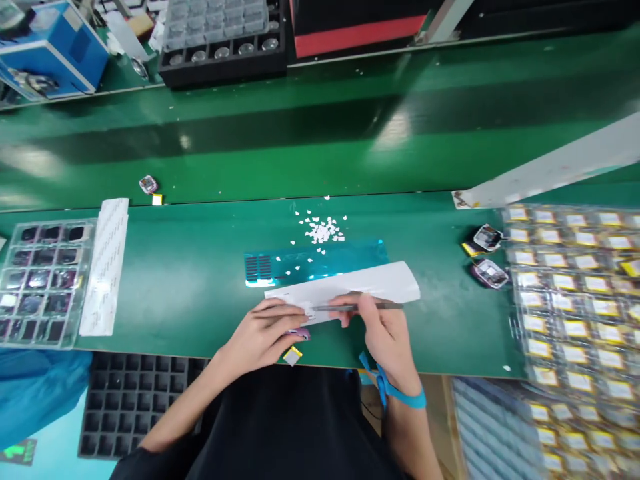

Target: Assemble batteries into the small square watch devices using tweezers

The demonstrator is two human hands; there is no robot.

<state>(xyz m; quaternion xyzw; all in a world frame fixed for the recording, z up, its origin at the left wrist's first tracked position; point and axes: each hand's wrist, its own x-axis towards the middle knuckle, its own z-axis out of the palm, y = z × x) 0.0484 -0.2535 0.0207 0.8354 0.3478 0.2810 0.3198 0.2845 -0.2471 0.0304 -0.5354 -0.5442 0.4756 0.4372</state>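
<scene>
White label strip [350,288] lies at lower centre of the green counter [200,293], the left hand [265,333] pinning it with fingers curled on a small part [299,333], the right hand [383,330] pinching tweezers [357,307]; a slip risks tearing labels or knocking the part off the near edge.

A glossy green workbench [200,293] adjoins a green conveyor belt [320,133] reflecting overhead light.

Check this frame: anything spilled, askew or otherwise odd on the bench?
Small white scraps lie scattered loose on the green bench, some on the blue film. A small part sits alone beyond the bench's far edge.
</scene>
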